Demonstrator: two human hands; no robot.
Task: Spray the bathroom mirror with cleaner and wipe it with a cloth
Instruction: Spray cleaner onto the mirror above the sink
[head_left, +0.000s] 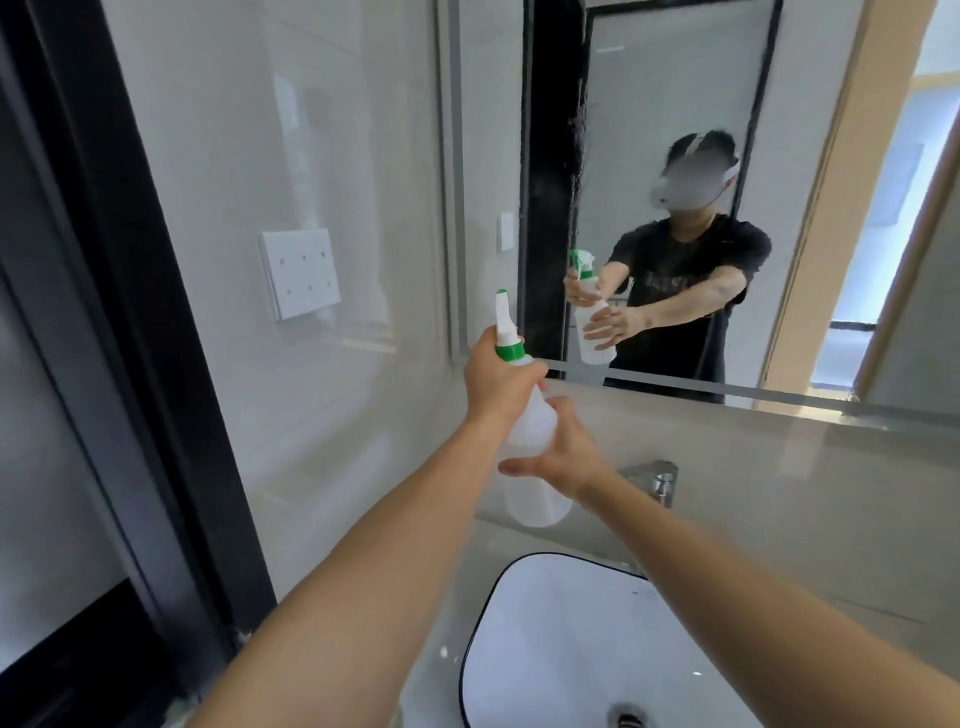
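We stand at a bathroom basin, looking along two bare forearms stretched out towards the mirror (675, 104) on the wall ahead. Our left hand (498, 379) grips the neck of a white spray bottle (524, 441), fingers curled round it just below the green collar, with the white and green spray head rising above the knuckles and pointing at the glass. Our right hand (561, 457) steadies the bottle's body from the right side, lower down; its fingers lie fairly straight and spread against the plastic, with the thumb reaching across the near side. The bottle is tilted, its base towards us and hanging above the back edge of the basin.

The mirror fills the upper right of the view. A patch of fine droplets marks the glass near its left side, along a dark vertical strip. In the reflection we see a person in a black T-shirt wearing a white headset, both arms out, holding the same bottle.

Below our arms sits a white sink (545, 649) with a dark rim, and a chrome tap (654, 480) just beyond our right wrist. A white wall socket plate (301, 273) is fixed to the pale tiled wall on the left, beside a black frame (130, 260).
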